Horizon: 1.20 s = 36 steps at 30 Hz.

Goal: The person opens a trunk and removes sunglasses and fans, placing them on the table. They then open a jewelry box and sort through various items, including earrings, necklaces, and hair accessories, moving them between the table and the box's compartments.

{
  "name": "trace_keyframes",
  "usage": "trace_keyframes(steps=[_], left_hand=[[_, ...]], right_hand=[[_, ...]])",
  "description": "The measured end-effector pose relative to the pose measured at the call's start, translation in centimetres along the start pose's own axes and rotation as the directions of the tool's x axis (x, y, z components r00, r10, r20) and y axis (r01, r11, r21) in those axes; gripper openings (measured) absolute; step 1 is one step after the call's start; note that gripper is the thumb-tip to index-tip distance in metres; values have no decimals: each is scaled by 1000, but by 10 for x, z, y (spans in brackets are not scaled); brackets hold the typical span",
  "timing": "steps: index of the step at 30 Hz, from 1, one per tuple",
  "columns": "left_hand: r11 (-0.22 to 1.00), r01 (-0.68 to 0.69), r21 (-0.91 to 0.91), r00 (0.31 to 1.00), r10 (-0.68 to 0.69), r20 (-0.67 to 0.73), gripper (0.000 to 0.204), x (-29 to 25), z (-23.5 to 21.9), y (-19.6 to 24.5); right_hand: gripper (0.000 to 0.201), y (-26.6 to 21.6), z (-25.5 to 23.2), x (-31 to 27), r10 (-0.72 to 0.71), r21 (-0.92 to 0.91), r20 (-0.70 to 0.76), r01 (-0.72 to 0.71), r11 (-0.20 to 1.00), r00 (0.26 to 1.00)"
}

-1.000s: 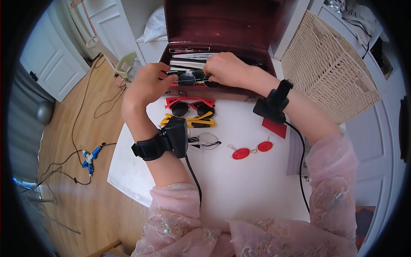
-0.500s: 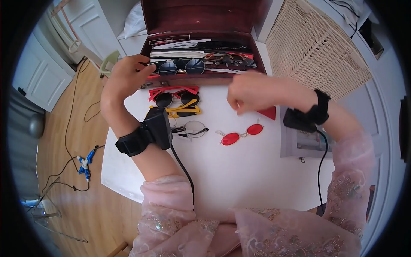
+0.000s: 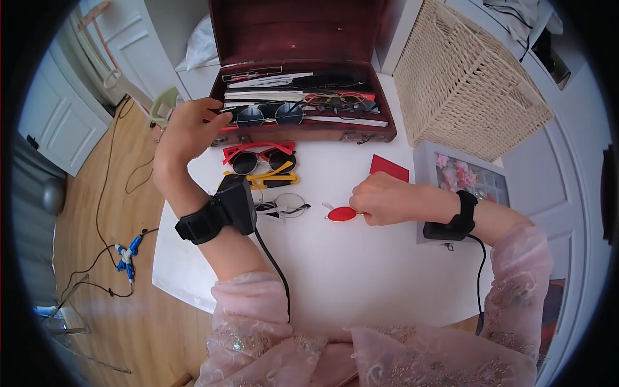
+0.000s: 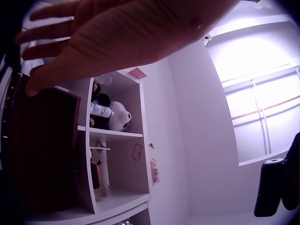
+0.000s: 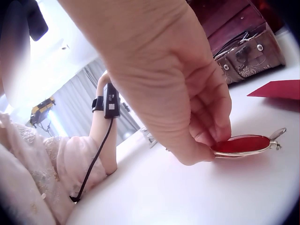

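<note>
My right hand (image 3: 387, 200) pinches the red oval-lensed sunglasses (image 3: 342, 214) low over the white table. In the right wrist view, thumb and fingers meet at the thin metal rim of the red lens (image 5: 243, 143); the other lens is hidden by the hand. At the left end of an open dark red case (image 3: 316, 136), my left hand (image 3: 186, 134) is held with fingers extended, beside round blue-lensed sunglasses (image 3: 289, 114). The left wrist view shows those fingers straight and spread. More glasses and white strips fill the case.
Red-framed sunglasses (image 3: 232, 155), yellow-framed glasses (image 3: 284, 175) and clear round glasses (image 3: 290, 205) lie before the case. A red card (image 3: 389, 167) lies behind the right hand. A grey box with flowers (image 3: 423, 161) and a wicker basket (image 3: 471, 84) stand at the right.
The right hand let go of the round blue-lensed sunglasses in the case, came back toward the front right and took hold of the red sunglasses. The left hand stayed at the case's left end.
</note>
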State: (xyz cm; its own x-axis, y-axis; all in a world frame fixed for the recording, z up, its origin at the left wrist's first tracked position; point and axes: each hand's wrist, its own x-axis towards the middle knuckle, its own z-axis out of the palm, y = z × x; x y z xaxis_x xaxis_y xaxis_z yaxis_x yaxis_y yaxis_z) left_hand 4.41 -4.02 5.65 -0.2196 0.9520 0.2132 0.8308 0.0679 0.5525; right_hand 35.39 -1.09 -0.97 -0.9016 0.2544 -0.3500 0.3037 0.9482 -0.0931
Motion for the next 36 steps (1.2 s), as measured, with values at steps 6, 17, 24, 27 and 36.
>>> trace_keyframes(steps=[6,17,24,27,36], left_hand=[[999,17,-34,1000,-17,-1,37,0,2,-2],[999,37,-9,999,-37,-29,38,-3,3,5],[999,44,0,999,-44,16,38,1,3,7],[1000,30,-10,1000,-30,6,38,1,4,6],[999,35,7,999,-35,-5,38,2,6,4]], right_hand=[[8,3,-36,-4,-8,78,-27,10,997,1000],[9,74,-90,37,228,-319,-446,-391,863,866],[11,83,-96,64,244,-280,-471,-406,870,848],[10,88,-101,82,158,-250,-587,-363,897,794],[8,91,-104,140,73,-237,-620,-275,932,781]])
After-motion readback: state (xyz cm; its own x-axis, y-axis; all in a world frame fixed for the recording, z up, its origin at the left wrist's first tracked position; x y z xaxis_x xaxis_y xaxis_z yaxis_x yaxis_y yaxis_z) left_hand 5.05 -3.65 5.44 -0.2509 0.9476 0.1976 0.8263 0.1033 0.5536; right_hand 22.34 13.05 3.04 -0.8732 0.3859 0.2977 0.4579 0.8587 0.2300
